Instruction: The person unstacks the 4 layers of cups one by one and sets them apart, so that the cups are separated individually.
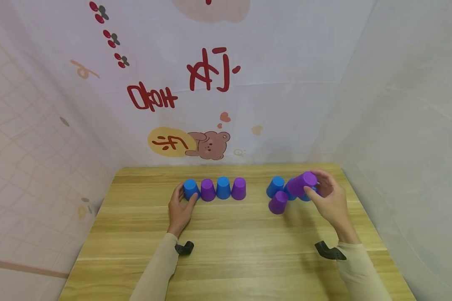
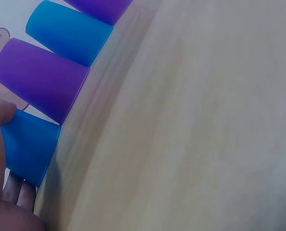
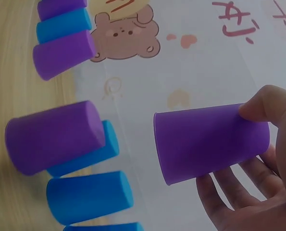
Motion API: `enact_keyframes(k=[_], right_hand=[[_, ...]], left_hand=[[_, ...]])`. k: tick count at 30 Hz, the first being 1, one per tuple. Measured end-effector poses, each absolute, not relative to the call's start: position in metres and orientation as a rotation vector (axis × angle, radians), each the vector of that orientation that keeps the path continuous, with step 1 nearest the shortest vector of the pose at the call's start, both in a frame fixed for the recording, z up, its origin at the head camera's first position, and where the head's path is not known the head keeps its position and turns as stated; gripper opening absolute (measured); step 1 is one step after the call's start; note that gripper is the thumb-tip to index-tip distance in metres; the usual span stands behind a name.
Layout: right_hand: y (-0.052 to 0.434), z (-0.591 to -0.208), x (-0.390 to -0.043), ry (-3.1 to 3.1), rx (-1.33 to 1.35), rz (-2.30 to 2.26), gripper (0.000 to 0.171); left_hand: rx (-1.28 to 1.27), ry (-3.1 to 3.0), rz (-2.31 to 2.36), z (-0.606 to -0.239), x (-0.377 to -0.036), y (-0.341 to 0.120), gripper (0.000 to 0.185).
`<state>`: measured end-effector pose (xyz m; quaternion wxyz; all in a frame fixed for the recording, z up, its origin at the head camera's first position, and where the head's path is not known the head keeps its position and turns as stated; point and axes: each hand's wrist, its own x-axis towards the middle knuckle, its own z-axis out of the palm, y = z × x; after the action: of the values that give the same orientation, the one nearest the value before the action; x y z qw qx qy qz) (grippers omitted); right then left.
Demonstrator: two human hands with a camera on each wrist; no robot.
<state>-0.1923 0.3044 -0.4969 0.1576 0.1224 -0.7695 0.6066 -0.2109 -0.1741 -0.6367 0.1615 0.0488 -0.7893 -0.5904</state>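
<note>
My left hand (image 1: 180,213) grips the blue cup (image 1: 191,189) at the left end of a row on the table. That cup stands upside down, thumb on one side and fingers on the other. Beside it in the row stand a purple cup (image 1: 208,191), a blue cup (image 1: 223,189) and another purple cup (image 1: 239,189). My right hand (image 1: 332,202) holds a purple cup (image 3: 205,142) in the air, tilted, its rim toward the left. Below it are several upside-down cups: a purple one (image 1: 278,203) in front, blue ones (image 3: 90,197) behind, some partly hidden by the held cup and hand.
The wooden table (image 1: 229,251) meets a white printed cloth wall (image 1: 286,104) behind the cups. Cloth also rises at the left and right sides. A gap of bare tabletop lies between the left row and the right group.
</note>
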Motion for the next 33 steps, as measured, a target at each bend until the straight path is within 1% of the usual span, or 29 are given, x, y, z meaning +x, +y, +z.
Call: enact_keyframes(k=[5, 14, 33], right_hand=[[0.313, -0.505, -0.189, -2.241, 0.278, 1.687, 0.051], [0.321, -0.523, -0.187, -2.292, 0.24, 1.658, 0.051], [0.317, -0.564, -0.188, -2.307, 0.184, 1.669, 0.052]], left_hand=[[0.128, -2.252, -1.678, -0.637, -0.212, -0.175, 0.067], [0.136, -2.253, -1.671, -0.636, -0.212, -0.174, 0.067], [0.15, -2.261, -1.669, -0.636, -0.211, -0.174, 0.067]])
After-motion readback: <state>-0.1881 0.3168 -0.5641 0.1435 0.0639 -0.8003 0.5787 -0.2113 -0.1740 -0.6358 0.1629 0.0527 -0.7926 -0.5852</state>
